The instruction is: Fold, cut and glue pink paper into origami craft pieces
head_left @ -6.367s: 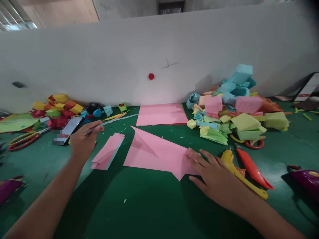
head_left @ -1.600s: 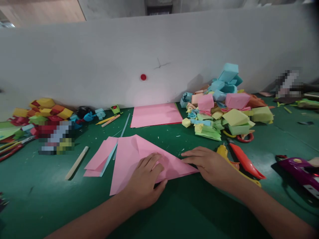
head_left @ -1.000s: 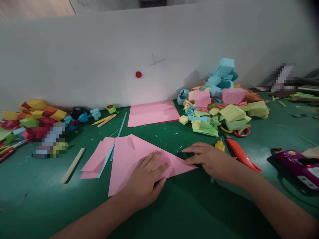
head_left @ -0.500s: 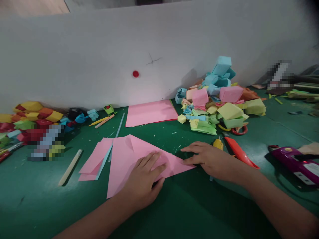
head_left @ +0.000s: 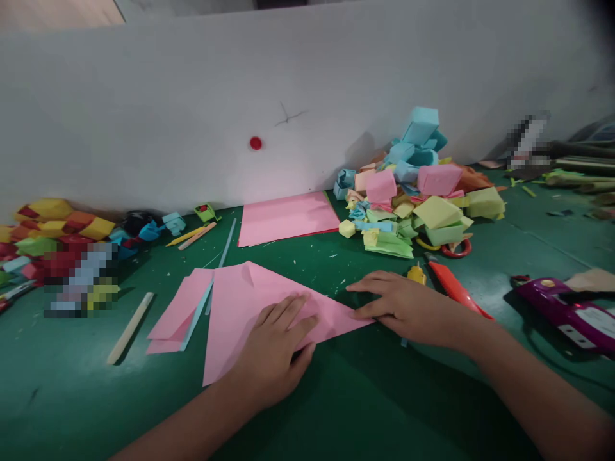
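Note:
A pink sheet of paper [head_left: 230, 314], folded so that it tapers to a point at the right, lies on the green tabletop [head_left: 346, 410]. Across its middle rests my left hand [head_left: 281, 346], palm down with the fingers stretched out. At the tapered tip, my right hand [head_left: 401, 307] touches the paper with its thumb side, fingers extended and apart. Left of the sheet are smaller pink paper pieces [head_left: 175, 310] with a light blue strip [head_left: 198, 314] along them.
Pink sheets [head_left: 288, 218] lie by the white wall. Folded paper shapes are heaped at right [head_left: 437, 211] and left [head_left: 52, 224]. A red cutter [head_left: 456, 288], a yellow-tipped tool [head_left: 416, 275] and a purple device [head_left: 560, 310] sit right; a pale stick [head_left: 131, 328] lies left.
The whole view has shifted slightly, so the things appear a little further left. Both hands keep nearly the same place on the pink paper.

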{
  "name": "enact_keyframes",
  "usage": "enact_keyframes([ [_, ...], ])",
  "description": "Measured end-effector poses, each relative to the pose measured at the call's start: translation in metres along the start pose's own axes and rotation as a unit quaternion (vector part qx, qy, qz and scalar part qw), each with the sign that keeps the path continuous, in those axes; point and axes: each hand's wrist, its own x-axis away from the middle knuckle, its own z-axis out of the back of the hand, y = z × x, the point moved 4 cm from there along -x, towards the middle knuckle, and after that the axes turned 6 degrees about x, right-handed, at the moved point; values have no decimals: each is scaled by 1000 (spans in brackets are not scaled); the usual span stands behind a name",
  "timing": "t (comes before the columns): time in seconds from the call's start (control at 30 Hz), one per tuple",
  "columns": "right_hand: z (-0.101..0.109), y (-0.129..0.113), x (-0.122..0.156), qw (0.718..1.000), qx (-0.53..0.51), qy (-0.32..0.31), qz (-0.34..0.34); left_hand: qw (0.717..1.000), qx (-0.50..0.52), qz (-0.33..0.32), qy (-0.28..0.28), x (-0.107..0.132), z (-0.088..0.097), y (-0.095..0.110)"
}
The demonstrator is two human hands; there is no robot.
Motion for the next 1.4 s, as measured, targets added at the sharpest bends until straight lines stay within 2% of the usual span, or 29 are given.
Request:
enact_keyframes([
  [0.27, -2, 12, 6, 1000, -4, -15, -4, 1000, -5, -8, -9, -1, 0, 0],
  [0.53, -5, 30, 9, 997, -41, -65, 0, 1000, -14, -9, -15, 0, -2, -4],
  [0.67, -3, 33, 13, 997, -50, -64, -15, 999, -22, -4, -24, -1, -2, -6],
  [0.83, 5, 30, 13, 999, -53, -1, -13, 999, -24, -7, -32, -1, -1, -7],
  [0.93, 9, 21, 8, 997, -52, 53, 4, 999, -26, -11, -30, -1, -1, -7],
  [1.0, 5, 12, 2, 997, -46, 65, 20, 999, -28, -15, -28, -1, -1, -7],
  [1.2, -20, 1, -8, 999, 30, 29, 14, 999, -35, -21, -29, -1, -2, -7],
  [1.4, -11, 9, 3, 1000, 6, 0, -17, 999, -26, -9, -42, -1, 1, -6],
])
